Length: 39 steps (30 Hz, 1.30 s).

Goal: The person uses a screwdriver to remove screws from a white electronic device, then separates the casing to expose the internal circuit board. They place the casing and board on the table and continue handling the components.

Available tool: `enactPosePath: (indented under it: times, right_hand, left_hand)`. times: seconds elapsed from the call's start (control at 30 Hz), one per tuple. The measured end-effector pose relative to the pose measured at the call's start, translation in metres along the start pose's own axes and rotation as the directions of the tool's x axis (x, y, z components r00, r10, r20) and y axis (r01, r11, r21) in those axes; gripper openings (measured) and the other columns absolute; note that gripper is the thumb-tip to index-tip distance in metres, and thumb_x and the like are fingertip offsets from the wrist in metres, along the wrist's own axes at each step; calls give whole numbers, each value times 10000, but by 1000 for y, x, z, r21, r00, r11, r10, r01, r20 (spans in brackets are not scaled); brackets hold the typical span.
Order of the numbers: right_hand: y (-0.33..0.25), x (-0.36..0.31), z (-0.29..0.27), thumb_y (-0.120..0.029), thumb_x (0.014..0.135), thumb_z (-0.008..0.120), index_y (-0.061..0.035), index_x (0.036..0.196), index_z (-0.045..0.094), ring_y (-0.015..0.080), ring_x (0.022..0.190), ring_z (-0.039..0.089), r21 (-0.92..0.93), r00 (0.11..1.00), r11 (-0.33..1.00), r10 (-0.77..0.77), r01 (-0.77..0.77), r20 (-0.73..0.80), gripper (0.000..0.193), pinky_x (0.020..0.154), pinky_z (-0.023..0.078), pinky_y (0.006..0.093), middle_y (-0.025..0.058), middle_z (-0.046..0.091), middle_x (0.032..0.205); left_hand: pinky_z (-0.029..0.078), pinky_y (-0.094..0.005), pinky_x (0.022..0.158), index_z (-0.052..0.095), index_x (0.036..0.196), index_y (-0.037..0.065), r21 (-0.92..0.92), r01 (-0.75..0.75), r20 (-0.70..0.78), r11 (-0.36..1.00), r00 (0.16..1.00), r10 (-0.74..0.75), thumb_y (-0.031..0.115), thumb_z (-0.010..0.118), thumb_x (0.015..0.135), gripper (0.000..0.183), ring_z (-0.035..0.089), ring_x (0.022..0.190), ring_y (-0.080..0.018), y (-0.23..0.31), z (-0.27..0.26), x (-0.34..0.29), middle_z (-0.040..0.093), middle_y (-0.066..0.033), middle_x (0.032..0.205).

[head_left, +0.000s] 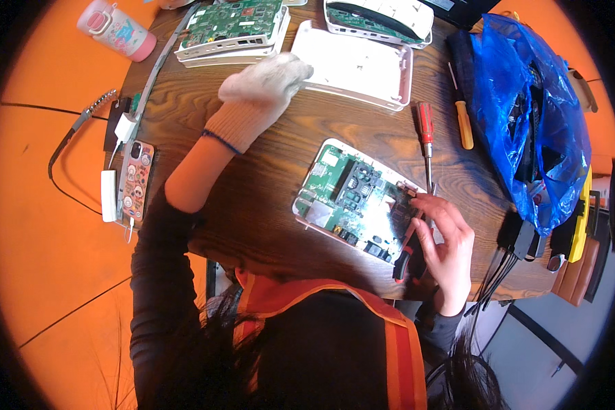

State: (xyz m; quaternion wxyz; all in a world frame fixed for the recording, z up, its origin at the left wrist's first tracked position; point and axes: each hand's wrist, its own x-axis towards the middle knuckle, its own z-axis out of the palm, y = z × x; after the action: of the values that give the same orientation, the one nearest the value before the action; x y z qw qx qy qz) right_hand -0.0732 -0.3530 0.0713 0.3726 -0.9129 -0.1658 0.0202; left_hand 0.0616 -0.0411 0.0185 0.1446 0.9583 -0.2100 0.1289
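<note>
My left hand, in a white knit glove, is closed at the near-left corner of a white plastic cover; the glove hides part of that corner. Nearer to me, a green circuit board lies tilted on the table in a shallow white casing, with black connectors along its near edge. My bare right hand has its thumb and bent fingers at the board's right edge. Red-and-black handles of a hand tool stick out between that hand and the board, the rest of it partly covered.
A red-handled screwdriver and a yellow-handled one lie beside a blue plastic bag. Opened devices with boards stand at the back left, another device behind the cover. A phone and a pink-white tumbler are left.
</note>
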Motion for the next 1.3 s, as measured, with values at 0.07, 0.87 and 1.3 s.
enactPosePath:
  times: [0.07,0.87,1.3]
  right_hand:
    - [2,-4,-1,-6,777,644,3,981,637,303,971,622,-15,1000,1000,-4,4,-10,205,847,477,346,165,643,1014]
    - [-61,77,-52,82,801,591,11,889,648,185,714,635,-1,561,866,-325,500,-761,126,632,503,260,97,645,797]
    - [-98,61,-40,24,837,590,-1,922,643,145,700,583,-149,430,750,-517,645,-740,103,587,447,228,83,616,796]
  left_hand:
    - [509,-314,803,641,967,80,-25,54,11,998,999,-53,124,630,827,148,621,914,-241,2,3,-6,636,-88,988]
    - [500,-325,818,630,1054,11,-352,141,-126,925,972,-196,-39,577,806,258,595,966,-291,15,5,-52,603,-195,1081]
    - [485,-376,852,604,1130,92,-173,25,-254,985,965,-69,-7,648,769,377,586,1003,-330,22,-11,-49,594,-171,1130]
